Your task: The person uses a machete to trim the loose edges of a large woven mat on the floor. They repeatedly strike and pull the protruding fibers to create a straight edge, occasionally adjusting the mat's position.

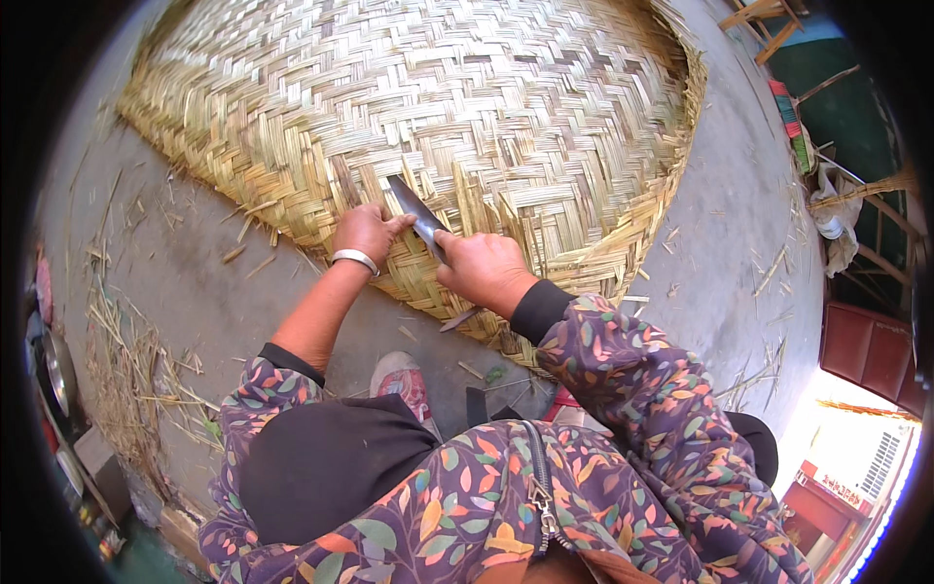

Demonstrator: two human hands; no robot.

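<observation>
A large mat (428,107) woven from flat, pale straw-coloured strips lies before me, its border folded up along the sides. My right hand (486,268) is closed around a knife (418,209) with a dark metal blade, which points away and to the left over the weave. Close to the blade's left side, my left hand (365,236) presses on the near border with curled fingers; whatever is between them is hidden. Several loose strip ends (469,202) stick up from the weave just beyond my right hand. A thin dark piece (461,319) shows at the border below that hand.
Straw scraps (146,360) litter the grey concrete floor (302,336) on the left. My shoe (401,382) is close to the mat's near edge. On the right are a straw broom (871,190), a white plastic bag (837,219) and a dark red panel (871,355). A metal pan (60,375) is at far left.
</observation>
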